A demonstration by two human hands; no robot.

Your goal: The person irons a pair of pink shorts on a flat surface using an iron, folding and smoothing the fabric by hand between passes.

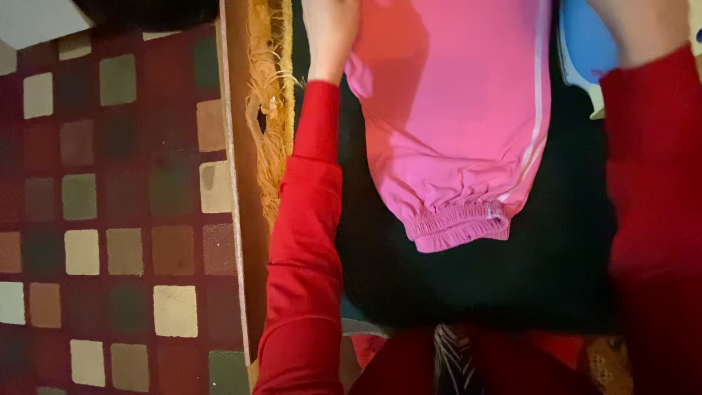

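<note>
A pink trouser leg (pixel 453 117) with a white side stripe and gathered cuff lies flat on a dark padded board (pixel 475 285), cuff end nearest the person. The left hand (pixel 330 36) rests on the fabric's edge, seemingly pinning it; its fingers are cut off, so grip cannot be told. The right hand (pixel 643 29), beside a blue iron (pixel 585 44), is mostly out of view. Pressing seems underway; next likely calls for holding the cloth taut. A checked rug (pixel 110 219) lies left.
</note>
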